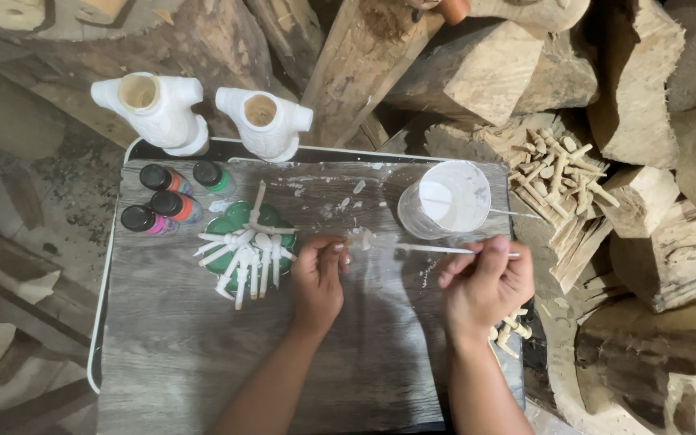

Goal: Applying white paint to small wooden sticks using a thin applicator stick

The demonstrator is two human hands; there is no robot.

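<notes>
Fingers of the left hand (317, 278) are pinched shut on a small wooden peg (362, 239), and the right hand (485, 282) is closed round a thin paintbrush (437, 249) whose tip meets the peg. That peg sits over the middle of the grey wood-grain tray (171, 346), between the two hands. It looks white with wet paint, knobbed at one end and slim along the shaft. I judge it light, stiff and a little slippery where coated, so it is best held at the end nearest the fingers. Just left, finished white pegs (243, 259) lie drying across a green lid (245, 216). Farther left stand four paint bottles (167, 201). A cup of white paint (445, 198) is at the far right, with bare pegs (561, 169) piled beyond it on the cut logs (654, 225). Two white carved torsos (203, 113) stand at the far edge.
</notes>
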